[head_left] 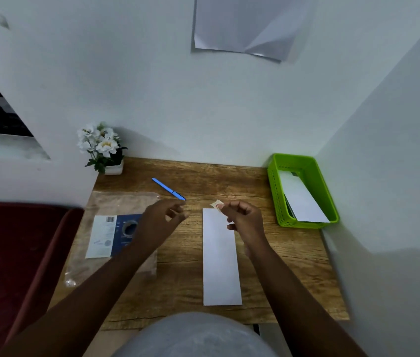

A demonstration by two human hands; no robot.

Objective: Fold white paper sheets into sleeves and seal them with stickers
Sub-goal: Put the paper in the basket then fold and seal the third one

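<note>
A folded white paper sleeve (221, 258) lies lengthwise on the wooden table (281, 253), right of centre. My right hand (242, 217) hovers over its far end and pinches a small pale sticker (216, 203) between thumb and forefinger. My left hand (160, 220) floats to the left of the sleeve, fingers loosely apart and holding nothing. A clear plastic packet with a blue and white label (111, 235) lies under my left forearm.
A green plastic basket (278, 199) at the table's right holds white folded sheets (301, 199). A blue pen (168, 188) lies at the back centre. A small pot of white flowers (102, 148) stands at the back left corner. Walls close in behind and right.
</note>
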